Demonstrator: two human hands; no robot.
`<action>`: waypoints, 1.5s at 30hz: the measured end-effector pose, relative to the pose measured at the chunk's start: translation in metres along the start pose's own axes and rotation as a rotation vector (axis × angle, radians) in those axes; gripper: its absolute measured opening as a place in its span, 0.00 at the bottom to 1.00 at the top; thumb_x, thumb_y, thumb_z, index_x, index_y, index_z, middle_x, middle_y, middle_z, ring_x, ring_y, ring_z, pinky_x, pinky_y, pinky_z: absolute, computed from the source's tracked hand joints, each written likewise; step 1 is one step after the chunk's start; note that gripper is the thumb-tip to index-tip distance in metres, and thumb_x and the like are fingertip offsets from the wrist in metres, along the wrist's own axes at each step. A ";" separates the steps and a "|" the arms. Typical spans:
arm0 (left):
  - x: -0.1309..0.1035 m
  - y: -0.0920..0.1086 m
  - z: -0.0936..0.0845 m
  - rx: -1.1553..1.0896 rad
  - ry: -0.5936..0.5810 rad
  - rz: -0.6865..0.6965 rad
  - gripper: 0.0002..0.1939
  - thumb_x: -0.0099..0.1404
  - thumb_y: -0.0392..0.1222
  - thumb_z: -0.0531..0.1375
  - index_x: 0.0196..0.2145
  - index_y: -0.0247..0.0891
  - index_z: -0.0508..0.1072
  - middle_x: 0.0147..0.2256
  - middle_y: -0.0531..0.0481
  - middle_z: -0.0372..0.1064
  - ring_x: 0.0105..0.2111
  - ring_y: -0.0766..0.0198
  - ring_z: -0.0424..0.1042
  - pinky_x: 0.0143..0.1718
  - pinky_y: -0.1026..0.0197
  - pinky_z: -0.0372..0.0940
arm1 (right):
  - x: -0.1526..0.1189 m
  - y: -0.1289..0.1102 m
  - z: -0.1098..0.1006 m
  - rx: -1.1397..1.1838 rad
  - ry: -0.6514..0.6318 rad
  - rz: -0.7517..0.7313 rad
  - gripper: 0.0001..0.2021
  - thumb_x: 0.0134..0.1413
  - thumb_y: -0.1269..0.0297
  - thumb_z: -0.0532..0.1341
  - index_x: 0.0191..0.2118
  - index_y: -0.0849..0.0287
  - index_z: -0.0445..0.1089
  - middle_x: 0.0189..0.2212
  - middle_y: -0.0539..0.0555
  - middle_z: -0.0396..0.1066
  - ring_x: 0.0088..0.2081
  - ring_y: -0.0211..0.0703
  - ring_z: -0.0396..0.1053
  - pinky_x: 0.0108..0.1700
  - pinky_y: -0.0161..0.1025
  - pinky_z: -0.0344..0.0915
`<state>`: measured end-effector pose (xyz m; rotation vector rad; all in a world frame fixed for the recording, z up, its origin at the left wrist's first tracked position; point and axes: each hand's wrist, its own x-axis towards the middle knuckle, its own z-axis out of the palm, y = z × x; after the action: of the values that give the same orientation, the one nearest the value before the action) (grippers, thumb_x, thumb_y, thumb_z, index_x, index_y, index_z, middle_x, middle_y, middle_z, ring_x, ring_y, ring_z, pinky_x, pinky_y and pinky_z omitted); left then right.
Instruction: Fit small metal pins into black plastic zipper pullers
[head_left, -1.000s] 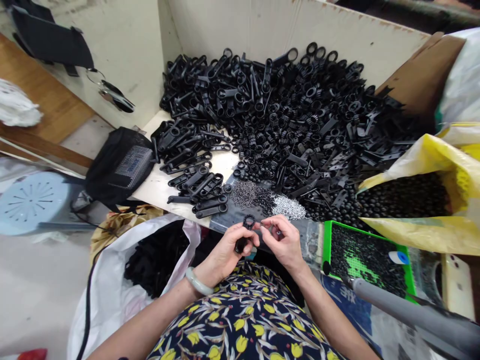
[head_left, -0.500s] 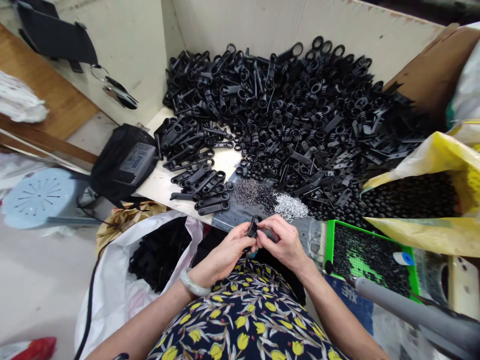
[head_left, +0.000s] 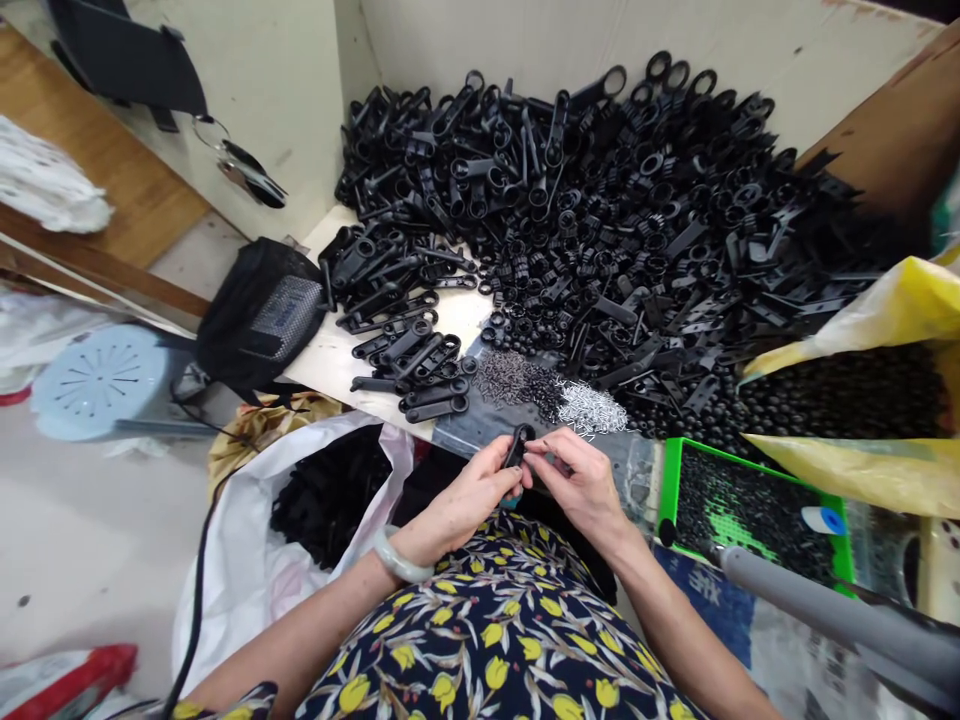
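My left hand point(head_left: 469, 500) is closed around a black plastic part with a ring at one end point(head_left: 520, 438), held just off the bench's front edge above my lap. My right hand point(head_left: 585, 490) pinches with thumb and forefinger right beside that part; whatever lies between those fingertips is too small to make out. Just beyond both hands are little heaps of brownish small pieces point(head_left: 501, 376), black small pieces point(head_left: 541, 388) and silvery pins point(head_left: 592, 408). Similar black ring-ended parts point(head_left: 435, 400) lie in a group to the left.
A large pile of black plastic parts point(head_left: 570, 200) covers the back of the bench. On the right are a green tray point(head_left: 670, 490), a yellow bag point(head_left: 840, 470) of black beads and a grey bar point(head_left: 817, 595). A white sack point(head_left: 232, 540) and black pouch point(head_left: 259, 310) lie left.
The view has turned slightly, so the scene sits further right. My right fingertips have shifted a little against the ring-ended part; my left hand keeps its hold.
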<state>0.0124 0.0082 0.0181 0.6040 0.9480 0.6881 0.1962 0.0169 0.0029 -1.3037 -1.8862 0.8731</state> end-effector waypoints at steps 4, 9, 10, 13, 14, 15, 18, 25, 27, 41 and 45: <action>0.001 -0.001 0.002 0.098 0.033 0.035 0.09 0.66 0.40 0.61 0.44 0.40 0.71 0.34 0.52 0.67 0.33 0.65 0.63 0.37 0.62 0.59 | -0.001 -0.005 0.004 0.031 0.040 0.063 0.05 0.66 0.65 0.63 0.40 0.56 0.78 0.32 0.51 0.73 0.30 0.38 0.68 0.33 0.36 0.66; 0.007 -0.008 -0.003 0.268 0.048 0.079 0.07 0.68 0.40 0.58 0.44 0.40 0.70 0.35 0.52 0.67 0.33 0.64 0.63 0.36 0.61 0.59 | -0.001 -0.010 0.009 0.049 0.073 0.093 0.07 0.67 0.65 0.63 0.38 0.55 0.79 0.31 0.50 0.72 0.30 0.38 0.67 0.34 0.36 0.65; 0.008 -0.009 -0.004 0.294 0.049 0.084 0.07 0.69 0.40 0.58 0.45 0.40 0.70 0.36 0.52 0.68 0.33 0.64 0.63 0.36 0.61 0.59 | -0.001 -0.010 0.010 0.052 0.079 0.096 0.07 0.67 0.65 0.63 0.37 0.55 0.79 0.31 0.51 0.73 0.30 0.38 0.67 0.34 0.36 0.65; 0.009 -0.011 -0.006 0.317 0.055 0.094 0.06 0.69 0.39 0.58 0.44 0.41 0.70 0.35 0.52 0.67 0.33 0.64 0.64 0.37 0.62 0.60 | -0.001 -0.010 0.012 0.060 0.100 0.112 0.08 0.67 0.64 0.63 0.36 0.55 0.79 0.31 0.51 0.73 0.29 0.39 0.68 0.34 0.37 0.66; 0.009 -0.011 -0.006 0.305 0.055 0.094 0.06 0.68 0.39 0.58 0.43 0.41 0.71 0.35 0.52 0.67 0.33 0.64 0.64 0.37 0.62 0.60 | -0.002 -0.010 0.013 0.062 0.107 0.117 0.08 0.67 0.64 0.63 0.36 0.55 0.79 0.31 0.51 0.74 0.29 0.39 0.68 0.33 0.37 0.67; 0.009 -0.011 -0.005 0.285 0.054 0.091 0.05 0.68 0.39 0.58 0.43 0.41 0.71 0.35 0.52 0.67 0.32 0.64 0.63 0.36 0.62 0.59 | -0.002 -0.010 0.014 0.064 0.113 0.121 0.08 0.67 0.63 0.63 0.36 0.55 0.79 0.31 0.52 0.74 0.29 0.39 0.68 0.33 0.37 0.67; 0.008 -0.010 -0.003 0.209 0.041 0.065 0.05 0.68 0.40 0.59 0.42 0.40 0.70 0.34 0.52 0.67 0.31 0.66 0.62 0.33 0.63 0.58 | -0.004 -0.010 0.017 0.061 0.131 0.110 0.09 0.68 0.64 0.62 0.38 0.54 0.80 0.31 0.52 0.74 0.30 0.40 0.69 0.33 0.38 0.68; 0.007 -0.006 -0.001 0.088 0.060 0.071 0.11 0.68 0.49 0.62 0.41 0.39 0.70 0.31 0.54 0.64 0.27 0.68 0.60 0.29 0.65 0.56 | -0.011 -0.013 0.019 0.022 0.104 0.043 0.10 0.69 0.68 0.59 0.47 0.55 0.79 0.33 0.53 0.75 0.30 0.39 0.70 0.33 0.38 0.68; 0.009 -0.006 -0.003 0.161 0.067 0.108 0.14 0.68 0.52 0.63 0.38 0.38 0.71 0.29 0.54 0.64 0.26 0.68 0.60 0.29 0.65 0.56 | -0.013 -0.014 0.017 0.009 0.087 0.028 0.12 0.68 0.70 0.59 0.51 0.56 0.78 0.34 0.53 0.75 0.31 0.39 0.70 0.33 0.37 0.68; 0.010 -0.009 -0.015 0.333 0.045 0.216 0.19 0.72 0.55 0.58 0.47 0.37 0.74 0.27 0.54 0.67 0.25 0.67 0.60 0.28 0.65 0.55 | -0.010 -0.022 -0.009 0.073 0.053 0.072 0.16 0.68 0.69 0.56 0.56 0.54 0.76 0.36 0.53 0.76 0.36 0.42 0.74 0.39 0.38 0.72; 0.010 -0.009 -0.018 0.339 0.057 0.223 0.20 0.73 0.56 0.57 0.50 0.37 0.73 0.27 0.54 0.67 0.25 0.68 0.59 0.27 0.65 0.56 | -0.014 -0.027 -0.021 -0.052 -0.018 0.054 0.22 0.71 0.70 0.51 0.67 0.53 0.65 0.43 0.57 0.73 0.42 0.45 0.74 0.44 0.40 0.74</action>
<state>0.0028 0.0127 -0.0020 1.0044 1.0697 0.7507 0.2038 -0.0003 0.0351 -1.3889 -1.9073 0.8712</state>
